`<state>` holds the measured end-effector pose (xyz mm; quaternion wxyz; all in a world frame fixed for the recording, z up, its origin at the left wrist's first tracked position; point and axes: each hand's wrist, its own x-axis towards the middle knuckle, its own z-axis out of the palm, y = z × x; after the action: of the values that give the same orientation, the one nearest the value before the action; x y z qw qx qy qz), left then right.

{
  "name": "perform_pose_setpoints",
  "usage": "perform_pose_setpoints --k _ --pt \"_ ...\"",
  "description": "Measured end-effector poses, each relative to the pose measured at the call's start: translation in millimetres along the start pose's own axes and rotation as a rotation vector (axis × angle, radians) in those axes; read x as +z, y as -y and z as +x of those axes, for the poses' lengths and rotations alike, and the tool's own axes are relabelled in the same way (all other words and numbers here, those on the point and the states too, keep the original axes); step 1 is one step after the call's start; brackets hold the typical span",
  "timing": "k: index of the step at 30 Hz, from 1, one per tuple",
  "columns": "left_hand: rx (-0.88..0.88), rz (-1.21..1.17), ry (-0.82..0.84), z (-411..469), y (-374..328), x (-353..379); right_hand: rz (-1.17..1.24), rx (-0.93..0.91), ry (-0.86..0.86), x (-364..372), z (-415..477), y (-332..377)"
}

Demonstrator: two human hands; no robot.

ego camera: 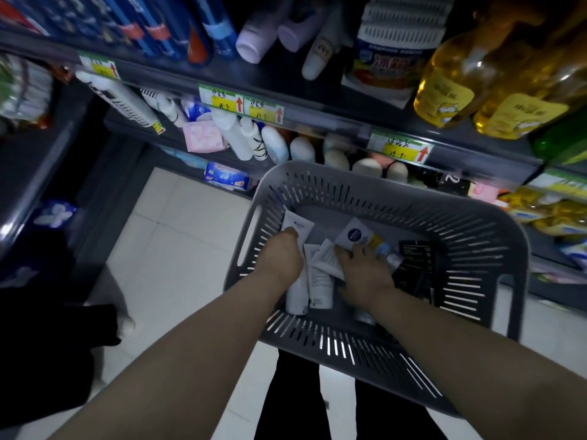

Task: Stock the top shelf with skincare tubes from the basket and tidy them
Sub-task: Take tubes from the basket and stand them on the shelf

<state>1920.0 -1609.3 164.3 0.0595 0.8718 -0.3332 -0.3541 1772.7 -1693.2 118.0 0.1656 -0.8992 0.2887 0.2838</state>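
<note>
A grey slotted basket (397, 185) sits below me in front of the shelves, and both my hands are inside it. My left hand (281, 254) is closed around a long white tube (297, 296) lying along the basket's left side. My right hand (365, 271) lies flat over the pile with its fingers spread. Its fingertips touch a white tube with a blue round logo (352, 233) and a tilted white tube (327, 258). Another white tube (320, 287) lies between my hands. A black package (416, 265) rests at the right of the pile.
A dark shelf edge with yellow price tags (317, 112) runs across above the basket. On it stand blue tubes (219, 33), lilac bottles (254, 42) and yellow oil bottles (451, 90). White bottles (251, 138) fill the shelf below. White floor tiles (178, 233) lie to the left.
</note>
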Motion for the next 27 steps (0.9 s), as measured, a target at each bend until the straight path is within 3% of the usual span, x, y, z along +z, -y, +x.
perform_pose_setpoints --k 2,7,10,18,27 --pt "0.002 0.02 0.006 -1 1 1 0.046 0.005 -0.034 3 2 1" --pt "0.021 0.079 0.026 -3 -3 7 0.484 -0.022 -0.088 -12 -15 -6" --pt "0.031 0.1 0.034 -5 -8 10 0.629 -0.06 -0.145 -24 -33 -15" --pt "-0.064 0.128 0.031 5 -12 18 0.622 -0.128 -0.288 -38 -44 -31" --pt "-0.099 0.167 -0.03 -11 -28 3 0.603 -0.184 -0.308 -43 -53 -37"
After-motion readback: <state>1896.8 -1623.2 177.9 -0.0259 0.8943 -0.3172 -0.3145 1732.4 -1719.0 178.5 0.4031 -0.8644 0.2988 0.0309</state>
